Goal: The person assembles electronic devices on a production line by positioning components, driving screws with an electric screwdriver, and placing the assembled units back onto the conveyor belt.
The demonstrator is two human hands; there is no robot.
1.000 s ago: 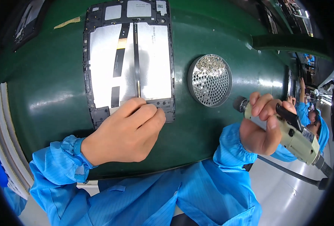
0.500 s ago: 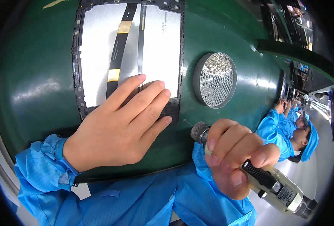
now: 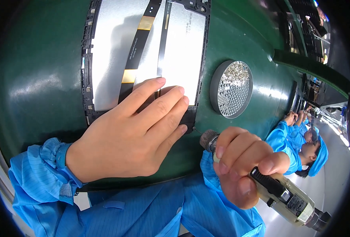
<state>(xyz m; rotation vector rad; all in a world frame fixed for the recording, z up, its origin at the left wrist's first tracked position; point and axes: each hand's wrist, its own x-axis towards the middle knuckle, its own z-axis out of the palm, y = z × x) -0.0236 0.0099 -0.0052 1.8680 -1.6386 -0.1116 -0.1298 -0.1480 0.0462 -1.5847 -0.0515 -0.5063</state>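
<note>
A tablet housing (image 3: 183, 51) with a black frame and silver inner plate lies on the green bench. A black ribbon cable (image 3: 136, 47) with gold patches crosses it. My left hand (image 3: 123, 138) rests on its near end, fingers stretched out and lying flat. My right hand (image 3: 242, 162) is wrapped round a pale electric screwdriver (image 3: 297, 203), thumb by its black switch lever. The screwdriver's thin bit points left, its tip close to the housing's near right corner; whether it touches, I cannot tell.
Right of the housing stands a round grey dish (image 3: 215, 93) with many small screws (image 3: 237, 75) in a perforated base. A green bar (image 3: 313, 69) crosses the far right of the bench (image 3: 36, 98). Co-workers in blue (image 3: 289, 146) sit at the right.
The housing appears shifted a little rightward in view, with my left hand still on it. The screwdriver's bit tip now appears nearer the housing's corner. Both grips are unchanged.
</note>
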